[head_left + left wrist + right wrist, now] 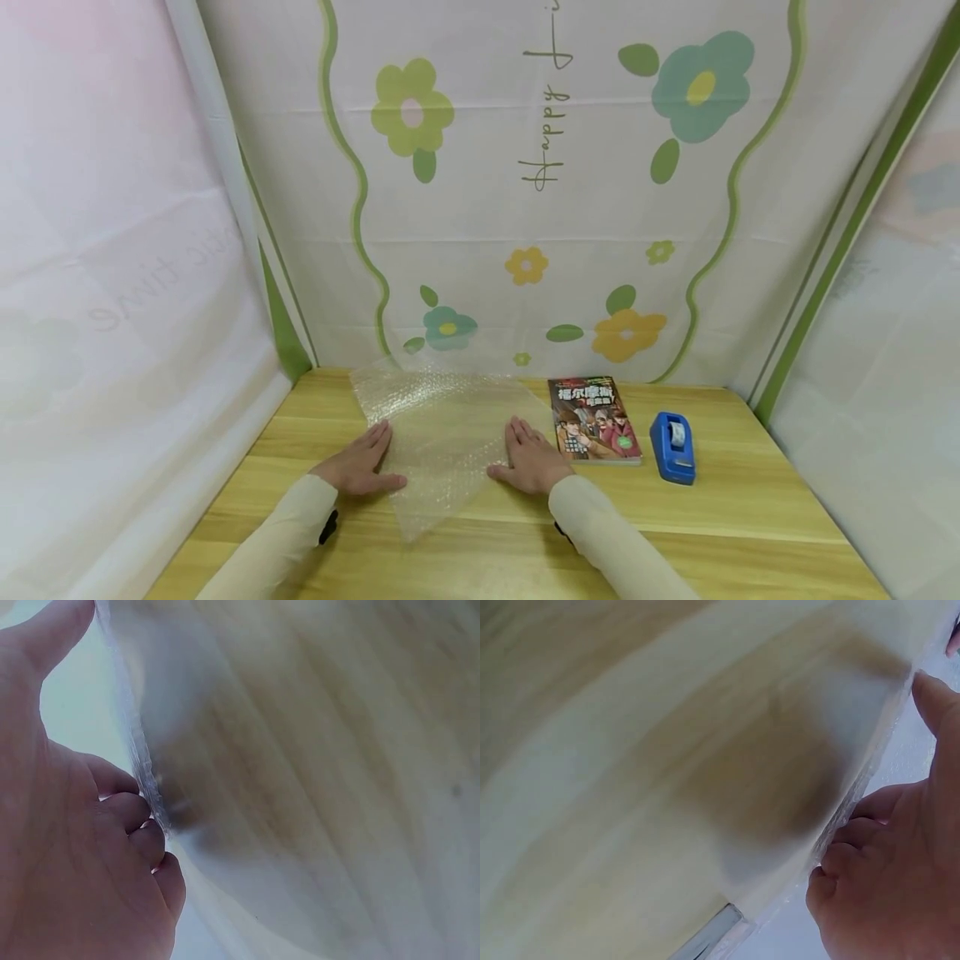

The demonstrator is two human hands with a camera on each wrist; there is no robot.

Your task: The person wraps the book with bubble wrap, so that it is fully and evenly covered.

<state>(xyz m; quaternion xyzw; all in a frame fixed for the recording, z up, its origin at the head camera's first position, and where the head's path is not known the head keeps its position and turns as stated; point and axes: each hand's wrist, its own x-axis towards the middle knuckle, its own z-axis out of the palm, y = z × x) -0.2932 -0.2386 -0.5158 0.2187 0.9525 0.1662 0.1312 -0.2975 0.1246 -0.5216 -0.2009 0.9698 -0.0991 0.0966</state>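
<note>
A clear sheet of bubble wrap (442, 442) lies flat on the wooden table, turned at a slant, its far corner reaching up against the back cloth. On its left edge rests my left hand (360, 465), fingers extended and thumb spread toward the sheet's middle. My right hand (531, 458) touches the right edge in much the same pose. Both wrist views show the left hand (90, 802) and the right hand (900, 832) at the sheet's thin edge. Just beyond the right hand lies a comic-style book (596, 421) with a dark, colourful cover.
A blue tape dispenser (673, 447) with a roll of tape stands right of the book. The wooden table (750, 500) is bounded by a flower-printed cloth (480, 208) behind and pale cloth walls on both sides.
</note>
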